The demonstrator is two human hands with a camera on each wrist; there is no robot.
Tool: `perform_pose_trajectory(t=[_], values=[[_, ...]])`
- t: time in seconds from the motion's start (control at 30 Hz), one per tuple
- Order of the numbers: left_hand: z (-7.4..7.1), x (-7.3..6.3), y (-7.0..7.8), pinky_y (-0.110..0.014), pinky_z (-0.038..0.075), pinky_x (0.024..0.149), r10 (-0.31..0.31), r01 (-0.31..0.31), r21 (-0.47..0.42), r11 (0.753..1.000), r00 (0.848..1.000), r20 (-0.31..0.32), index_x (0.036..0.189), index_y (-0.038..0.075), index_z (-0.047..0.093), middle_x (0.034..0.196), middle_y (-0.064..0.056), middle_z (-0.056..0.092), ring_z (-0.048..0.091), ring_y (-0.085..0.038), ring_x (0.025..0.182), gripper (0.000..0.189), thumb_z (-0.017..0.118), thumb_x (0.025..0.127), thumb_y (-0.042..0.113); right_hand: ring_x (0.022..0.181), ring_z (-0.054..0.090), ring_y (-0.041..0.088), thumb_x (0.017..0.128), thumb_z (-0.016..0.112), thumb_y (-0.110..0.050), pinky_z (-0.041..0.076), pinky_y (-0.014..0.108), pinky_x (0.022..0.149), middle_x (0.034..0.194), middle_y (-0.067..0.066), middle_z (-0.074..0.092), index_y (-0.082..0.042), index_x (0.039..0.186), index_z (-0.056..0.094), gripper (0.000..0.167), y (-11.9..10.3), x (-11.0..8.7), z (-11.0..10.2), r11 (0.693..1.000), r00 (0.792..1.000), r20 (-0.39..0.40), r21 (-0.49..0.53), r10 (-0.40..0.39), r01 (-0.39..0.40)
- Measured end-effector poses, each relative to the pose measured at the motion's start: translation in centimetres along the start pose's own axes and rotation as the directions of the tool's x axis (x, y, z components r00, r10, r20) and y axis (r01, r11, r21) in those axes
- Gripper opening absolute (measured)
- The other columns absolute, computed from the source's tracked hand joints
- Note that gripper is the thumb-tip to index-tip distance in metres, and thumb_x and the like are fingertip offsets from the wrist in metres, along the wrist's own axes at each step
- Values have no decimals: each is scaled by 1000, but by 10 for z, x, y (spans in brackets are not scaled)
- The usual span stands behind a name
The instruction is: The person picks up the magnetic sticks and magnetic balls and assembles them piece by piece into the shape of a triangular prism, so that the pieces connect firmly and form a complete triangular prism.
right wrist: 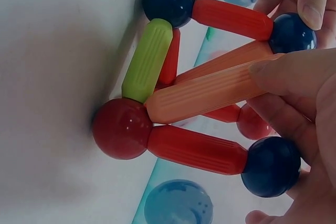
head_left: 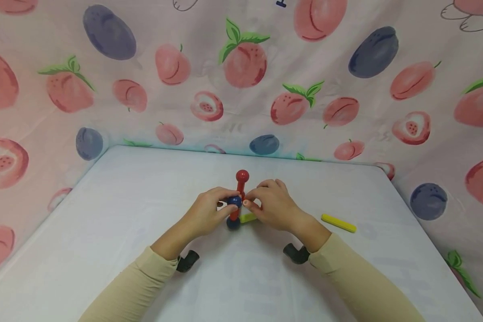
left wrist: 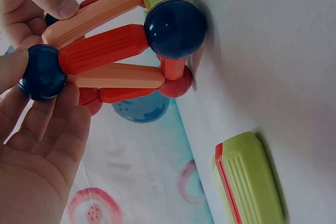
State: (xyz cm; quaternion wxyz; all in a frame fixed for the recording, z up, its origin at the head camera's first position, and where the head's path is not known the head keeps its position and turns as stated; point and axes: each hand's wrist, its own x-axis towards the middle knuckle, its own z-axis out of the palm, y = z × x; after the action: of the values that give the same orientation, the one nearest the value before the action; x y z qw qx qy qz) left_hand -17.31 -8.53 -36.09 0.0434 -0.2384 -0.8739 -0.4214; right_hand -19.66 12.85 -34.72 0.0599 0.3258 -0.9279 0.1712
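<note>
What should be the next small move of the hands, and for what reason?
Probably, the right hand should settle the upper end of its orange stick against the blue ball: the stick's lower end is at the red ball, the upper end lies near the blue one, and the left hand holds that ball.

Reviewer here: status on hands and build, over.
Left hand pinches blue ball; right hand pinches orange rod. Ball-and-rod frame rests on table. Yellow rod lies right, out of the way.
</note>
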Motion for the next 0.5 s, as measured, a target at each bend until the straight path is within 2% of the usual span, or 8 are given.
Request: perform_pose_trajectory(t=[0.5], values=[[0, 0, 1, -43, 55, 91, -6, 6, 4, 1000, 1000, 4, 126, 0, 67, 120, -11, 66, 63, -24, 105, 33, 71, 94, 9, 114, 51, 27, 94, 72, -28, 30, 62, 105, 98, -2, 71, -16, 104, 77, 16, 0, 1, 2, 1000, 1000, 0, -13, 5, -5]])
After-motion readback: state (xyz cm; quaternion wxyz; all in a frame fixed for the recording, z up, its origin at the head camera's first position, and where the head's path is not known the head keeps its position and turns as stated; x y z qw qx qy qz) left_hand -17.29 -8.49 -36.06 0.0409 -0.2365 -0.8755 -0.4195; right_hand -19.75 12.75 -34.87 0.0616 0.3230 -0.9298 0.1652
